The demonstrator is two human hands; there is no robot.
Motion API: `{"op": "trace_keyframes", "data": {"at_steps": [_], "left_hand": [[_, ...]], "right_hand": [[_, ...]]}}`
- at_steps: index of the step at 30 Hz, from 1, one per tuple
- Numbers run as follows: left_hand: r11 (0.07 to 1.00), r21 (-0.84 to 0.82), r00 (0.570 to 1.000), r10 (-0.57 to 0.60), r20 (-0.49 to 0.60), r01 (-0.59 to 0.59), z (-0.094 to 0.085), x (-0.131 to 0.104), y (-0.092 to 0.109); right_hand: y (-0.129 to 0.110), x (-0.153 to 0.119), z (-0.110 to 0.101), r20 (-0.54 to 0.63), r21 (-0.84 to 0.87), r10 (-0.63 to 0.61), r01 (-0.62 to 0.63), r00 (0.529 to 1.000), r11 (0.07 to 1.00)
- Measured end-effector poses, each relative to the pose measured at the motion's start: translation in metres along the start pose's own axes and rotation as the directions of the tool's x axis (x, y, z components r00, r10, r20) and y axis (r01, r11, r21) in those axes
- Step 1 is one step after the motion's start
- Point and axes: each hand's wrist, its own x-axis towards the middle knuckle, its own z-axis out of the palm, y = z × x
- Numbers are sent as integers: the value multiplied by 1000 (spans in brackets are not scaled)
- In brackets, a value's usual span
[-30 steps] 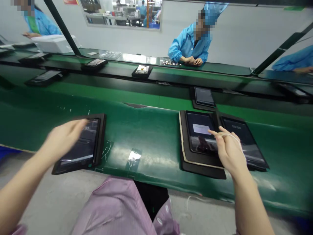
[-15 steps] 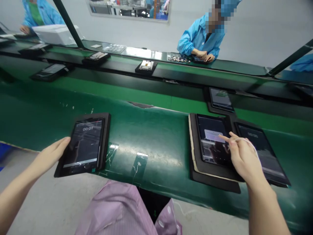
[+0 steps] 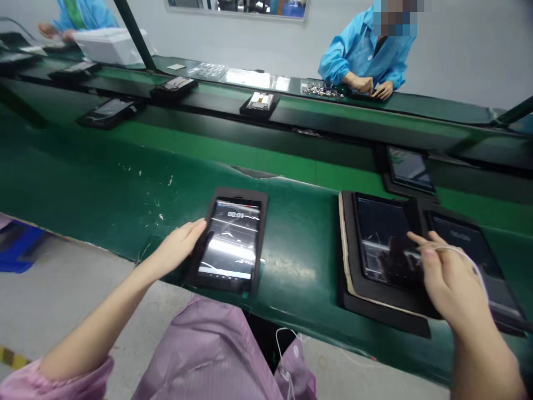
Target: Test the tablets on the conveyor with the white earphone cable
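While the left hand, fingers together, touches the left edge of a tablet on the green desk, the right hand, index finger out, is at another tablet on dark pads.

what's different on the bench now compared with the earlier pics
The left tablet has slid to the right along the bench, over the tape strips, with the left hand at its left edge. The pale pop-up on the stacked tablet has gone. The right hand still points at that screen, and the left tablet still reads 00:01.
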Motion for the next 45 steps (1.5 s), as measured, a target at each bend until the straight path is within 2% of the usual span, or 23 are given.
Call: {"op": "trace_keyframes", "data": {"at_steps": [3,5,6,8,9,11,13,15,19,26,34,38,45], "left_hand": [[994,-64,991,89,101,-83,19,-4,16],[989,-97,981,128,143,-114,29,-11,21],[985,-112,976,147,160,-130,34,-17,21],[974,-131,963,205,176,-184,43,-30,17],[967,-130,955,239,176,-219,47,-37,13],[947,-108,935,315,159,-301,55,-52,4],[920,-72,911,392,128,-386,63,-62,-5],[884,-41,880,467,88,-466,71,-67,-11],[847,-11,847,531,-1,-531,84,-67,-15],[810,-6,809,585,-57,-586,90,-64,-17],[832,-14,832,555,-23,-555,87,-65,-16],[832,-16,832,555,-17,-555,85,-66,-16],[857,-2,857,515,21,-515,85,-69,-12]], "right_hand": [[-21,-7,-5,-133,72,69,-60,989,996],[-48,-11,-3,-201,204,188,-147,961,968],[-65,-12,1,-176,286,259,-203,950,937],[-102,-10,17,-22,445,362,-315,932,838],[-121,-5,29,86,518,346,-338,934,786],[-153,12,58,195,637,270,-331,943,696],[-176,37,90,230,668,171,-283,958,688],[-187,64,118,224,643,93,-219,970,734],[-188,99,151,278,597,66,-226,958,770],[-180,105,163,411,575,56,-306,910,759],[-179,111,166,471,589,73,-376,879,716],[-181,111,166,492,578,74,-389,867,717],[-184,110,163,511,572,50,-383,858,725]]}}
